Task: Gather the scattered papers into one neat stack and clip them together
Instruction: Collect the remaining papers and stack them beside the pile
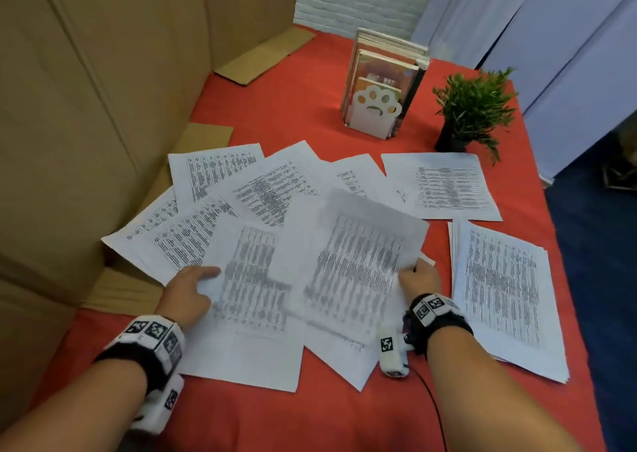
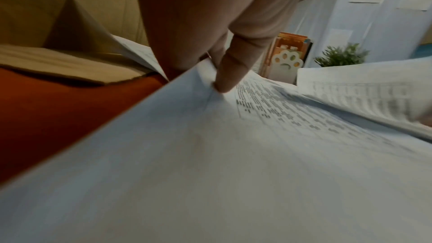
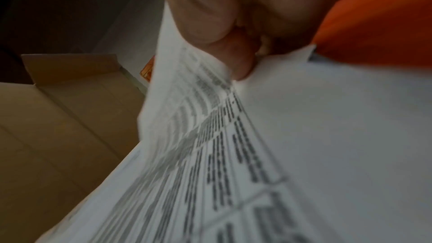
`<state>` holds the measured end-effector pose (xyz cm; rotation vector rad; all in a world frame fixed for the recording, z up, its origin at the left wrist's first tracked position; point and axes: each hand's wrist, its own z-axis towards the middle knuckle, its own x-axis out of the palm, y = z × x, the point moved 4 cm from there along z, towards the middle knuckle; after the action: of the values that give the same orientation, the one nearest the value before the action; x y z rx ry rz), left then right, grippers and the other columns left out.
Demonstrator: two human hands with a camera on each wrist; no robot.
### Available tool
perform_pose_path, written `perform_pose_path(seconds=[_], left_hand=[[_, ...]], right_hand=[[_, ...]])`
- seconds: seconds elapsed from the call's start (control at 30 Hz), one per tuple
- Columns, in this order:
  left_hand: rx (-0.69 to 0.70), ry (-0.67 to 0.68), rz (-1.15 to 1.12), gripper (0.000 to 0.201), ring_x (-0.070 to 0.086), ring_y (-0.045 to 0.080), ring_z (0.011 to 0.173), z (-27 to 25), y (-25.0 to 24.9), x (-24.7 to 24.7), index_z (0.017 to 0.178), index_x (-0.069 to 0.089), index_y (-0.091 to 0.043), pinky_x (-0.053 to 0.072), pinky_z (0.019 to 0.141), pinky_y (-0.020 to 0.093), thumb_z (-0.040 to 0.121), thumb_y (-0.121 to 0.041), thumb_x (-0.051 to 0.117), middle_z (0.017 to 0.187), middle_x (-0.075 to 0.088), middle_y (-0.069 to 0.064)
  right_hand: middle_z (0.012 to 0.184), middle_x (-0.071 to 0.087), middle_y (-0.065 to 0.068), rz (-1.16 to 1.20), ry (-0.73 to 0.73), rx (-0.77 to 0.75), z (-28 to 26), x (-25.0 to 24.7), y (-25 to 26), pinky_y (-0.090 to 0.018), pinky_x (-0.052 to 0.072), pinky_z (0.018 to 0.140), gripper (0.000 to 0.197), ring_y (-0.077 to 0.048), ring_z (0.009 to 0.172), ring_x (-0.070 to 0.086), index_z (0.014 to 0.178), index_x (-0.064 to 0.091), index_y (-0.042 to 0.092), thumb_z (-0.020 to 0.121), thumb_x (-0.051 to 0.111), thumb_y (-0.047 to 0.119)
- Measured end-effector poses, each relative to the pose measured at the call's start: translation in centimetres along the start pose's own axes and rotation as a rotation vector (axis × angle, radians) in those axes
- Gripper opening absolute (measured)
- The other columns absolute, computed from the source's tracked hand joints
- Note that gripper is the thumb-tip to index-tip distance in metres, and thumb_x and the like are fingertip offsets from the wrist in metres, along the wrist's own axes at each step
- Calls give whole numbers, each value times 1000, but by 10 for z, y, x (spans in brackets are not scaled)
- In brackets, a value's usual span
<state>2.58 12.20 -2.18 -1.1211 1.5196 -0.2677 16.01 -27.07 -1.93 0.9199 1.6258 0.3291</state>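
Several printed sheets (image 1: 262, 189) lie fanned over the red tablecloth (image 1: 310, 417). My left hand (image 1: 203, 279) pinches the left edge of a near sheet (image 1: 248, 296), thumb on top (image 2: 224, 80), the other fingers hidden beneath. My right hand (image 1: 415, 272) pinches the right edge of another sheet (image 1: 358, 262), which is lifted and blurred; in the right wrist view the thumb (image 3: 240, 66) presses on that paper. A squared pile of sheets (image 1: 503, 296) lies to the right of my right hand. One single sheet (image 1: 444, 184) lies behind it. I see no clip.
A white paw-shaped bookend with books (image 1: 375, 110) and a small potted plant (image 1: 472, 110) stand at the back. Cardboard walls (image 1: 86, 107) and flaps close off the left side. The table's right edge (image 1: 568, 279) drops to a dark blue floor.
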Motion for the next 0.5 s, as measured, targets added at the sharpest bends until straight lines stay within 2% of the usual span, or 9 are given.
perform_pose_path(seconds=[0.07,0.17,0.23,0.3,0.33,0.4,0.43,0.5], left_hand=[[-32,-18,-30,58,46,29,126,8,5,-10,107,66,-15,31,112,36,69,21,40,130,54,12],[-24,55,-55,46,51,27,121,17,2,-17,100,67,-20,36,107,37,79,13,43,124,60,8],[42,102,-16,24,55,26,115,17,-11,-13,101,68,-18,40,102,36,89,-6,51,118,63,8],[86,142,28,11,58,21,108,12,-24,-2,95,67,-25,41,95,32,87,-24,60,108,66,2],[86,174,23,9,59,19,105,8,-29,5,91,65,-29,42,93,31,82,-28,66,105,66,0],[75,251,34,22,60,15,100,-2,-36,21,87,62,-33,46,87,29,72,-26,75,103,65,-3],[75,286,48,28,61,14,95,-6,-38,28,88,62,-32,47,79,25,68,-23,78,101,65,-3],[73,322,40,34,62,10,85,-16,-42,37,91,60,-30,45,66,17,67,-15,79,98,64,-4]], right_hand=[[79,61,-14,-26,80,-100,-8,-1,0,-26,36,58,17,-24,78,56,76,59,8,83,46,0],[92,69,-15,-122,222,-197,-19,2,2,-27,42,73,20,-27,89,61,85,67,4,81,48,-1],[93,67,-9,-149,298,-244,-29,6,11,-26,40,78,21,-23,89,58,84,66,10,82,48,-2],[87,62,-6,-163,358,-323,-40,13,23,-23,39,73,20,-20,84,55,85,67,8,84,50,-3],[85,61,-5,-160,373,-356,-44,16,28,-22,40,67,18,-19,82,55,86,67,6,85,51,-2],[84,61,-4,-132,346,-375,-49,20,34,-16,39,60,17,-18,78,54,88,67,9,87,51,4],[87,61,-5,-113,295,-359,-48,18,33,-17,38,59,16,-19,79,54,89,66,10,88,50,6],[97,62,-10,-89,145,-285,-44,9,25,-21,35,65,17,-22,86,56,95,66,8,89,49,7]])
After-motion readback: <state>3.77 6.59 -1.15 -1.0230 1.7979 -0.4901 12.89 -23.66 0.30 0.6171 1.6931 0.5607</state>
